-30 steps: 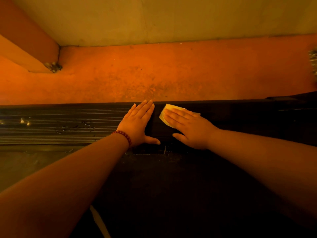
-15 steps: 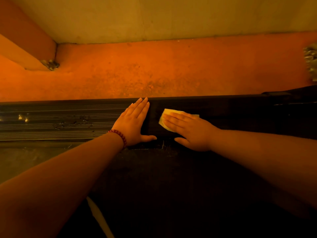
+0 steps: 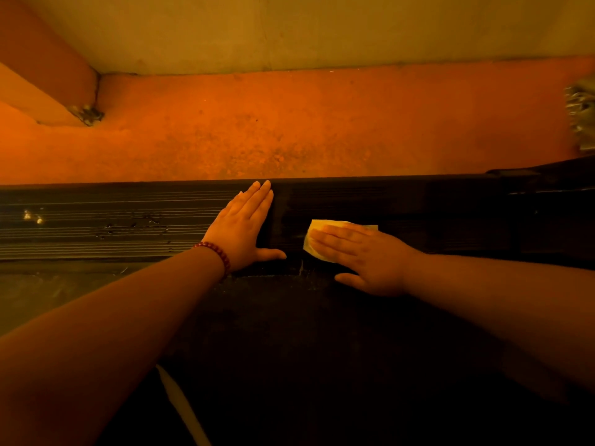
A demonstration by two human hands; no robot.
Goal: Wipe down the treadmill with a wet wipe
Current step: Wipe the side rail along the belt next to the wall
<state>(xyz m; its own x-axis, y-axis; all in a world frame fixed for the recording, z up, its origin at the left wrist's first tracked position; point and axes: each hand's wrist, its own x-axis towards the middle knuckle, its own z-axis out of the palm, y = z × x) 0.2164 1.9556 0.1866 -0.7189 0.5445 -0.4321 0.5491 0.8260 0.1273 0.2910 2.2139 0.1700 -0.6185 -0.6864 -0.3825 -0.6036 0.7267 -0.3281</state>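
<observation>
Flatly, right hand, fingers straight, on wet wipe; left hand likewise on treadmill.

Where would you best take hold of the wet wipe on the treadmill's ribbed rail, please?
Probably its exposed left corner, pinched from the left: the wet wipe lies flat on the rail, the right hand covers most of it, and mainly that end shows.
</observation>
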